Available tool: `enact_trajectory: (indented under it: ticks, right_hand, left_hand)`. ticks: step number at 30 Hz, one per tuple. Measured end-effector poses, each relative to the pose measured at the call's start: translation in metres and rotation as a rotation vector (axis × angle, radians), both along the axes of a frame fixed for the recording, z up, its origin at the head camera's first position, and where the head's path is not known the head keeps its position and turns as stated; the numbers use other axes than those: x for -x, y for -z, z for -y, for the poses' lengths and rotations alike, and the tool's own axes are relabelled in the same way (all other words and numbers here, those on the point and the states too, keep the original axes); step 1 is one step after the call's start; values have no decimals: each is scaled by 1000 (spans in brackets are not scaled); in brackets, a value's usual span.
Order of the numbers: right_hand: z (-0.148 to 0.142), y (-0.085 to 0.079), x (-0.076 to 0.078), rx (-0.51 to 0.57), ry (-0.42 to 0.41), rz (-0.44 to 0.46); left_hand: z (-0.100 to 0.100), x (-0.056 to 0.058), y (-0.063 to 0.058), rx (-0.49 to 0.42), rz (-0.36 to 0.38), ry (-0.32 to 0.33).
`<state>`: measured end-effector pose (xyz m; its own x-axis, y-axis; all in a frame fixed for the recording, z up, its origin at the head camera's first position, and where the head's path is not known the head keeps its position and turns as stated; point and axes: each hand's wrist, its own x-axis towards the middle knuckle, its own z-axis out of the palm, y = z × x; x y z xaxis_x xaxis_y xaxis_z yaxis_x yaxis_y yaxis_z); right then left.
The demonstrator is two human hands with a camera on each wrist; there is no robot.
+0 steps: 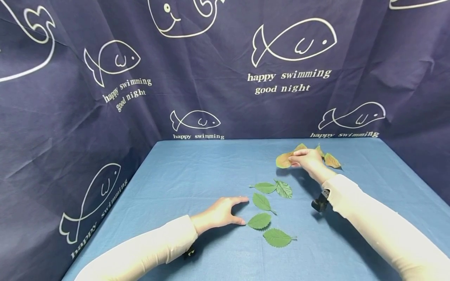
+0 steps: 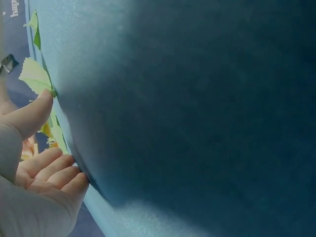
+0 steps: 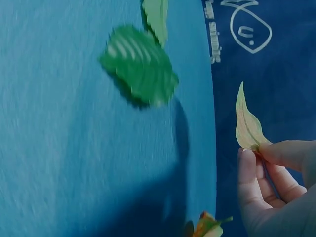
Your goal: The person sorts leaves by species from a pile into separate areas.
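Observation:
At the far right of the blue surface, my right hand (image 1: pixel 309 159) pinches an orange-yellow leaf (image 1: pixel 283 160) by its stem end, between thumb and fingers. In the right wrist view the same leaf (image 3: pixel 248 126) points up from the fingertips. My left hand (image 1: pixel 219 214) hovers low with thumb and fingers spread, holding nothing. Its thumb tip is right by the stem of a green leaf (image 1: pixel 259 221); whether they touch I cannot tell. A second green leaf (image 1: pixel 261 201) lies just beyond its fingertips. Another orange leaf (image 1: pixel 331 160) rests beside my right hand.
More green leaves lie in the loose column: one at the front (image 1: pixel 277 238), a plain one behind (image 1: pixel 265 187) and a striped one (image 1: pixel 284 189). Another yellowish leaf (image 1: pixel 300 147) shows behind my right hand. A dark curtain (image 1: pixel 228 70) with fish drawings borders the blue cloth (image 1: pixel 197 168).

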<state>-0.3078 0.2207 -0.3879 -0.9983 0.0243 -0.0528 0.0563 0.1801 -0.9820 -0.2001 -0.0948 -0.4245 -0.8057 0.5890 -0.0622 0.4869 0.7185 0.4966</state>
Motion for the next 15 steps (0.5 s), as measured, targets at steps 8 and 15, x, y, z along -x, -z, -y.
enact_trajectory:
  ticks: [8,15]
  right_hand:
    - [-14,5,12,-5,88,18]
    - [-24,9,20,-104,130,40]
  left_hand:
    - [1,1,-2,7,24,5]
    - [1,1,-5,12,43,12]
